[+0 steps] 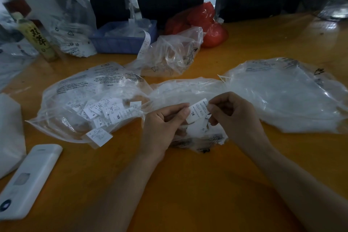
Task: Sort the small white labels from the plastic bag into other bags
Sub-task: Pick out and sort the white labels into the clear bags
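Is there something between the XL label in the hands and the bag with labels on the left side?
Nothing visible blocks it. Both hands, left and right, pinch the XL label; only bare table lies between it and the left bag.

Left hand at 9 o'clock, right hand at 3; both curled, fingertips pinching opposite ends of label; forearms bare, converging.

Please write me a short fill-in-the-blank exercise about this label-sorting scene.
1. The label pinched between the left hand and the right hand reads ____.
2. The table is ____ in colour.
3. The basket at the back is ____.
4. The white remote lies on the person's ____ side.

Missing words: XL; orange; blue; left
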Tool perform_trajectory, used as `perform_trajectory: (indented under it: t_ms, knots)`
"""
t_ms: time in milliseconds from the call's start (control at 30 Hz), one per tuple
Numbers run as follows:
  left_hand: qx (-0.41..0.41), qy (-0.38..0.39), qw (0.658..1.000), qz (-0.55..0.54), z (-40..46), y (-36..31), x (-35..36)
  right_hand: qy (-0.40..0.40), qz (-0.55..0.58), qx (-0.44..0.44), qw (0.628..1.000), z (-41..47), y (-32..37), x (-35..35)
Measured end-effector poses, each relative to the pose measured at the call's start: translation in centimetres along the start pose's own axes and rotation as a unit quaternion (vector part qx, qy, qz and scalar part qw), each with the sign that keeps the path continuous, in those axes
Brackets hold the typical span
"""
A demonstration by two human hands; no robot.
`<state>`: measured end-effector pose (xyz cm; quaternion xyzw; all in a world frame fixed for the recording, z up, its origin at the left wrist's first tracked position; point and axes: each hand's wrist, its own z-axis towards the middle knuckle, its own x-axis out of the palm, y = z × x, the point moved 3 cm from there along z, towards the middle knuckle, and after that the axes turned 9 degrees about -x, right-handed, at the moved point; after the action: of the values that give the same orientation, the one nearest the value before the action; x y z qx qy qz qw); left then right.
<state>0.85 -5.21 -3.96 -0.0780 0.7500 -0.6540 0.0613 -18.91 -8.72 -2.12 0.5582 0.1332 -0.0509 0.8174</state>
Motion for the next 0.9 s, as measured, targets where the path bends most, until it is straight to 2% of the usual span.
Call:
perform_trajectory:
  t_ms: [200,333,400,500,600,733,833,900]
  knots:
    - [0.0,0.011,1.0,0.01,-0.2,0.0,0.4,0.067,-0.044,-0.024,0.997,-0.8,0.5,1.2]
    - [-0.002,0.008,1.0,0.028,-0.2,0.0,0.3,0.102,-0.024,-0.031,0.994,-0.9,0.9,1.4]
    - [-0.002,0.017,1.0,0.019,-0.3,-0.1,0.3,0.095,-0.049,-0.043,0.993,-0.9,0.8,1.4]
    - [0.004,0.015,1.0,0.003,-0.2,-0.1,0.2,0.04,-0.053,-0.042,0.997,-0.7,0.6,0.9]
    - [0.059,-0.03,0.997,0.029,0.0,-0.4,-0.4,0.002,-0.034,-0.032,0.999,-0.4,0.5,0.3]
    - [0.138,-0.054,0.985,0.085,-0.1,-1.2,-0.9,-0.005,-0.027,-0.03,0.999,-0.4,0.7,0.4]
    - [0.246,-0.124,0.95,0.148,-0.3,-2.7,-2.2,-0.039,-0.022,-0.06,0.997,-0.4,1.2,-0.2]
    - [0.289,-0.192,0.92,0.181,-0.3,-3.8,-3.9,-0.072,-0.039,-0.09,0.993,-0.4,1.7,-1.0]
